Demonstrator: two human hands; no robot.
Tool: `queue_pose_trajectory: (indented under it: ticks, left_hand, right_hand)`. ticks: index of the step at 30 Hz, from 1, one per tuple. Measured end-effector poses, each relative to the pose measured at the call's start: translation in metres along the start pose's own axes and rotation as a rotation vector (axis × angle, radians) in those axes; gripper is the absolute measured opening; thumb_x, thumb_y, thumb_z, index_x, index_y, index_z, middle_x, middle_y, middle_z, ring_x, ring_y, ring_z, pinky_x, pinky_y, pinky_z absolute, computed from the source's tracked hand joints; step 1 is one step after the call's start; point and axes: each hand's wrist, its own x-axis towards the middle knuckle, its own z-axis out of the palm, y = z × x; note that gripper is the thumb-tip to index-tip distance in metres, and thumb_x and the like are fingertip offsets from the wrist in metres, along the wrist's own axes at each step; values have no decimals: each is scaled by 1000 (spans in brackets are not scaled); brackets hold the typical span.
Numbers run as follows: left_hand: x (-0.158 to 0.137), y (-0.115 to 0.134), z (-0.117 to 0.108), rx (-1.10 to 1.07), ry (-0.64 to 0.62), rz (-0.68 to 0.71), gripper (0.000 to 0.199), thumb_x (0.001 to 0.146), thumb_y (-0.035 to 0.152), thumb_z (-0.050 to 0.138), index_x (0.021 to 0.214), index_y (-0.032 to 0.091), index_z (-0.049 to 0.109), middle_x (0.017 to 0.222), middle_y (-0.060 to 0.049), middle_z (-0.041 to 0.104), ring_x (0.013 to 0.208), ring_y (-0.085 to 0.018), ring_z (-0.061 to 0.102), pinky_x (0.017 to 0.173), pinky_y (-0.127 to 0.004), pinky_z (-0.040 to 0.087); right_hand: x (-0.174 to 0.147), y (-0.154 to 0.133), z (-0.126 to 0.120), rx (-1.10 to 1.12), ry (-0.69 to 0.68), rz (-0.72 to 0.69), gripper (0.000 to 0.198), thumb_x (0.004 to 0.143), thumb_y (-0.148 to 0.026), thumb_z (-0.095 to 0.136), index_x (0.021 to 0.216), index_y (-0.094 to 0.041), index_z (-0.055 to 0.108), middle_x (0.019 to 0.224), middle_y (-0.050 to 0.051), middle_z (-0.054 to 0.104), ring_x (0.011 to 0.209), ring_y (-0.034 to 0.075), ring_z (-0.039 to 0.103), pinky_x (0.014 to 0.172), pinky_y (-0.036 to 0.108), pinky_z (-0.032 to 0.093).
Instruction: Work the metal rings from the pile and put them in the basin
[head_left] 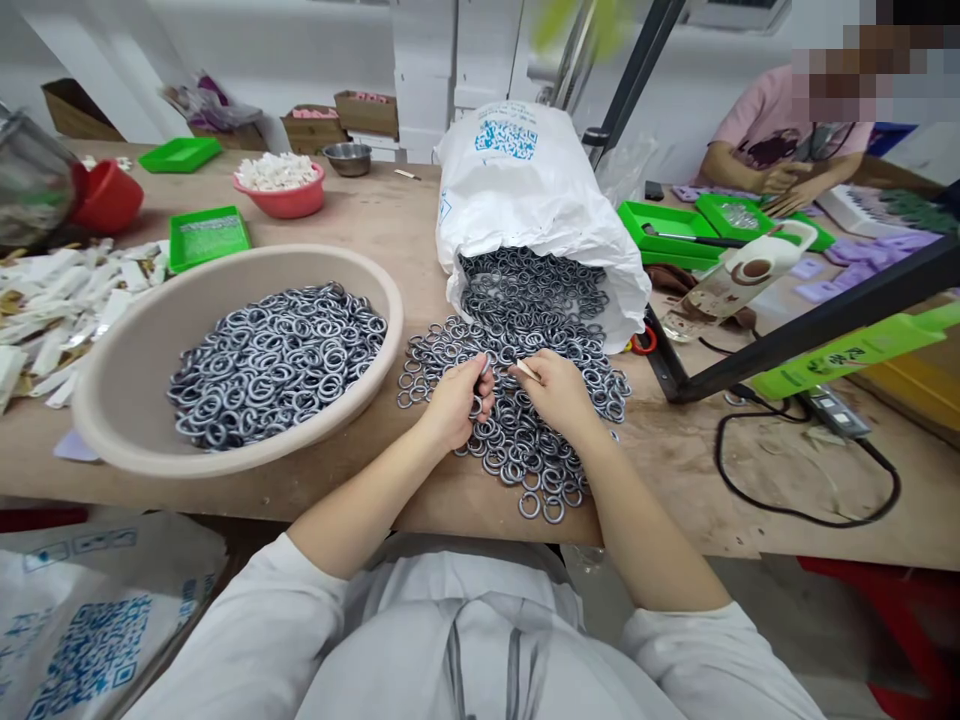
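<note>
Grey rings [525, 450] lie in a spread-out heap on the table, spilling from the mouth of a white sack [517, 200]. Over this heap my left hand [459, 400] is closed on a grey ring, held at the fingertips, with another ring against its fingers. Just to its right, my right hand [556, 395] pinches a slim, cream-coloured tool [529, 371] whose kind I cannot make out. The two hands are close together but apart. Left of them stands a wide beige basin [120, 410] holding many more such rings.
White pieces [75, 300] are piled at the left. Behind the basin are green trays [180, 154], a red bowl [289, 200] and a metal bowl [349, 158]. A black metal frame [795, 335], bottle [750, 265] and cable [720, 470] are at right. Another person [787, 140] sits at far right.
</note>
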Motion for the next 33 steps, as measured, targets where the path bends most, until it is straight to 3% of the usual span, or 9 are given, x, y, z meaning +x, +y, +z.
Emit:
queue_pose_trajectory:
  ticks: [3, 7, 16, 33]
  left_hand:
    - [0, -2, 0, 11, 7, 8, 43, 80, 53, 69, 71, 18, 46, 58, 7, 39, 41, -4, 39, 33, -17, 27]
    - [1, -6, 0, 49, 13, 46, 44, 79, 56, 68, 69, 18, 46, 57, 7, 40, 39, -4, 40, 33, -17, 27]
    - [-4, -7, 3, 86, -6, 101, 46, 76, 57, 69, 69, 19, 45, 55, 8, 42, 37, -6, 42, 33, -18, 28]
    - [-6, -7, 4, 64, -60, 105, 50, 72, 60, 73, 67, 19, 44, 55, 7, 42, 37, -6, 42, 32, -18, 28]
  right_hand:
    - [-1, -1, -1, 79, 80, -13, 39, 95, -44, 53, 64, -21, 56, 79, 5, 52, 75, 19, 52, 68, 31, 37]
    - [-8, -16, -3, 174, 95, -155, 51, 97, -61, 41, 67, -22, 54, 73, 3, 51, 70, 18, 49, 66, 31, 36]
    - [-16, -29, -1, 80, 43, -207, 60, 98, -66, 30, 75, -21, 62, 74, 4, 58, 70, 17, 54, 64, 29, 34]
    - [-19, -29, -2, 66, 65, -240, 63, 97, -69, 29, 69, -20, 58, 68, 3, 55, 64, 16, 51, 61, 29, 32]
